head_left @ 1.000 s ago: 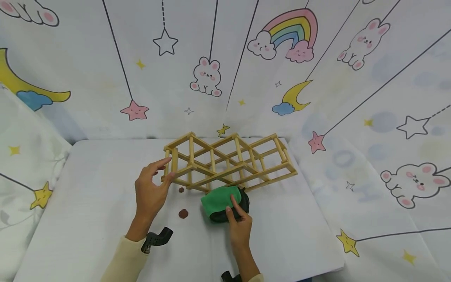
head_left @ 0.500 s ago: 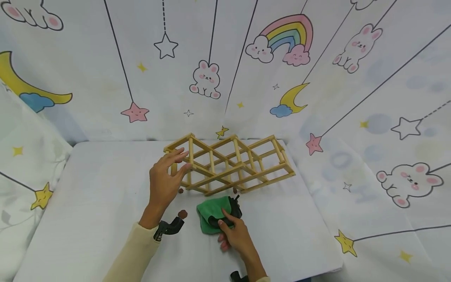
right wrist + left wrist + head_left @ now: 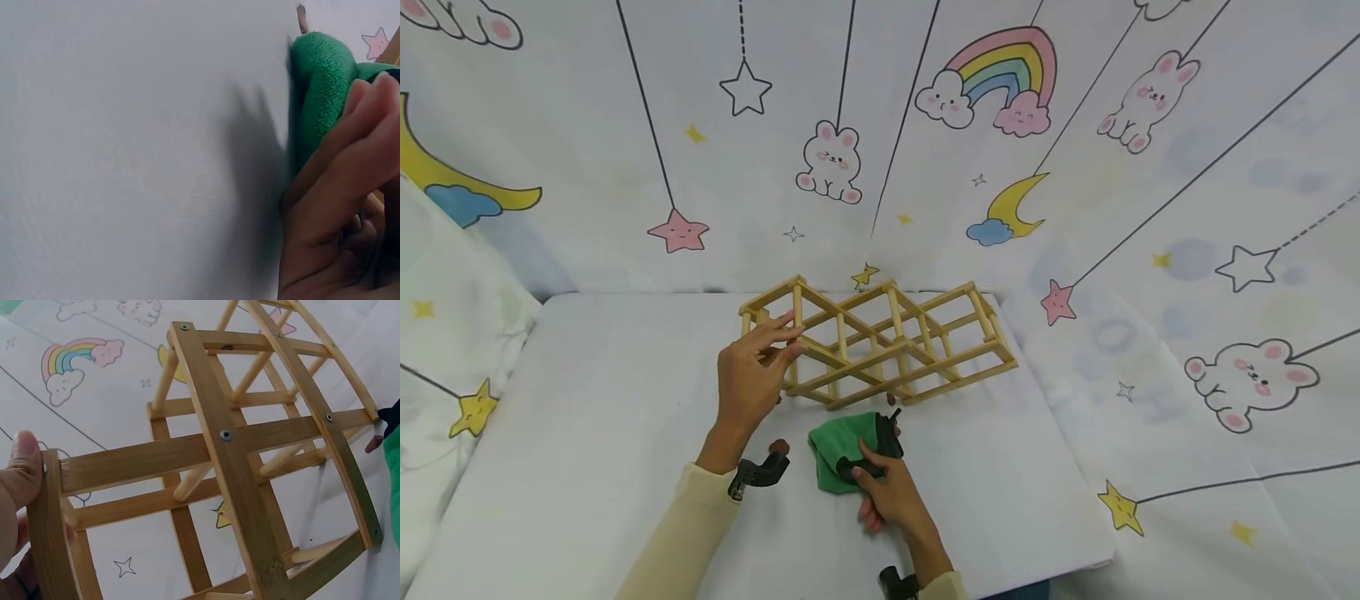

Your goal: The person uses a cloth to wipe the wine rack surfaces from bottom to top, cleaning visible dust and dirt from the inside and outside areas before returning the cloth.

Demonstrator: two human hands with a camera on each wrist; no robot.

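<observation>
A folding wooden lattice rack of slats and dowels stands at the back of the table. My left hand is at its left part; in the left wrist view, the thumb presses the end of a slat and the other fingers curl behind it. My right hand grips a green cloth with a black part in front of the rack. In the right wrist view the green cloth looks fluffy, and the fingers are curled beside it.
A small brown disc lies on the white table beside my left wrist. Another small brown piece lies by the rack's front edge. A patterned white curtain rises behind the table.
My left hand has shifted right from the rack's left end to a slat. My right hand has drawn the green cloth nearer and away from the rack, baring a brown piece.
</observation>
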